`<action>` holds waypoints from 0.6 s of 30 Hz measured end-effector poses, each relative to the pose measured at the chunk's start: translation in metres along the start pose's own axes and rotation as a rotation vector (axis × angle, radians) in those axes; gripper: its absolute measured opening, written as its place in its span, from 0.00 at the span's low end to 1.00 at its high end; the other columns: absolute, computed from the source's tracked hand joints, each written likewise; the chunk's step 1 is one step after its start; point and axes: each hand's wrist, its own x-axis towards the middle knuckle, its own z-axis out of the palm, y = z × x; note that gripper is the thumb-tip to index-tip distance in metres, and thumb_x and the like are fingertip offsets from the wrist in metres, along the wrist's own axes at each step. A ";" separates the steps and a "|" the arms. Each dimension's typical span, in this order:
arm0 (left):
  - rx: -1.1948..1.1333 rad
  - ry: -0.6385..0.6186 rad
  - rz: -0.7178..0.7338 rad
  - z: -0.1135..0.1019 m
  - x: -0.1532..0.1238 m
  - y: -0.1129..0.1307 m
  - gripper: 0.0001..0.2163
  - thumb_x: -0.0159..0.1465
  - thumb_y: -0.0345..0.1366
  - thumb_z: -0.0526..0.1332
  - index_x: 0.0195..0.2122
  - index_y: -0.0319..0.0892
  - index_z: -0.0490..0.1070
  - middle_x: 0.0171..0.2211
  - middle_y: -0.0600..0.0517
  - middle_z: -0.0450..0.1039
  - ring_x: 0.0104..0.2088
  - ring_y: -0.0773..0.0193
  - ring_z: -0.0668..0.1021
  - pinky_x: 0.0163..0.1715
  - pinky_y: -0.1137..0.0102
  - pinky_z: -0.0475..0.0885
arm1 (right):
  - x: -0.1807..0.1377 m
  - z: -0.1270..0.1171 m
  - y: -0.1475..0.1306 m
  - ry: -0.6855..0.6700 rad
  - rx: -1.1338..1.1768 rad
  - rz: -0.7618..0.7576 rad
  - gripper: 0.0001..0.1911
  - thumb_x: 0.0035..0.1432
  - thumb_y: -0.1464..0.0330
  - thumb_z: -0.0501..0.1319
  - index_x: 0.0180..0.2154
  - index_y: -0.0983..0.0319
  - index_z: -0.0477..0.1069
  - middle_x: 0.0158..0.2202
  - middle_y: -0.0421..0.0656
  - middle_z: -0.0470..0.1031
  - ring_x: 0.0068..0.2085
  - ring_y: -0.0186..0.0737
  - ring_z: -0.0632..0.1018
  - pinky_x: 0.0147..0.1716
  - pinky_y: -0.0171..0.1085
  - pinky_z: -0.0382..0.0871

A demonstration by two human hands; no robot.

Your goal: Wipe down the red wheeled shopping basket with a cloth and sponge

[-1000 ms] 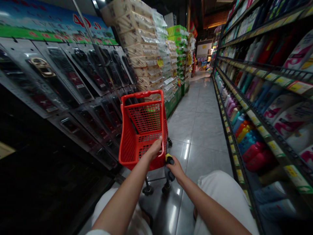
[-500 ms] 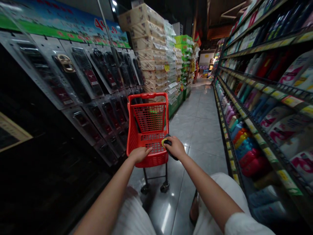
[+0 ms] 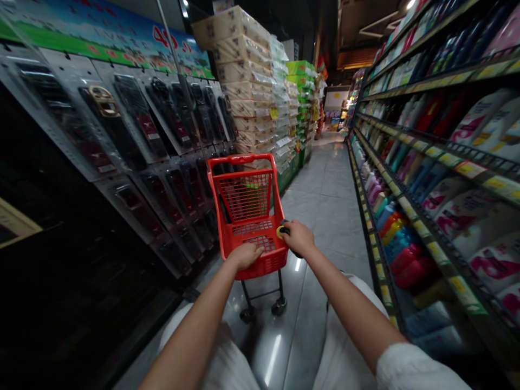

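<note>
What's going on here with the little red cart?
A person is in a shop aisle behind a small red cart. The left hand rests on the cart's near rim. The right hand grips a dark thing with a yellow end at the cart's right corner. There are shelves of bottles on the right and hanging packs on the left.

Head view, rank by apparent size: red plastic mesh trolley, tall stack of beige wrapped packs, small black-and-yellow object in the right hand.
1-2, tied: red plastic mesh trolley and tall stack of beige wrapped packs look alike; trolley is nearer, so unranked.
3: small black-and-yellow object, mostly hidden in the right hand.
</note>
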 end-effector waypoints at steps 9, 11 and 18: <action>0.014 0.005 -0.013 0.012 -0.005 0.048 0.29 0.69 0.46 0.39 0.43 0.34 0.78 0.44 0.35 0.78 0.48 0.49 0.79 0.45 0.63 0.71 | -0.029 -0.027 0.017 -0.108 -0.243 -0.001 0.13 0.58 0.66 0.56 0.43 0.57 0.76 0.45 0.46 0.74 0.42 0.43 0.77 0.36 0.36 0.64; 0.003 0.003 -0.014 0.017 -0.014 0.058 0.30 0.69 0.47 0.39 0.43 0.35 0.78 0.44 0.36 0.79 0.47 0.50 0.79 0.45 0.63 0.71 | -0.034 -0.032 0.022 -0.128 -0.243 0.008 0.13 0.59 0.64 0.56 0.43 0.57 0.75 0.44 0.46 0.74 0.41 0.43 0.77 0.35 0.36 0.64; -0.053 -0.012 -0.082 0.030 -0.020 0.103 0.30 0.69 0.47 0.39 0.44 0.35 0.78 0.46 0.36 0.78 0.48 0.51 0.79 0.45 0.63 0.72 | 0.002 -0.047 0.042 -0.044 -0.231 0.036 0.14 0.61 0.64 0.57 0.47 0.55 0.76 0.47 0.47 0.74 0.43 0.43 0.76 0.38 0.36 0.64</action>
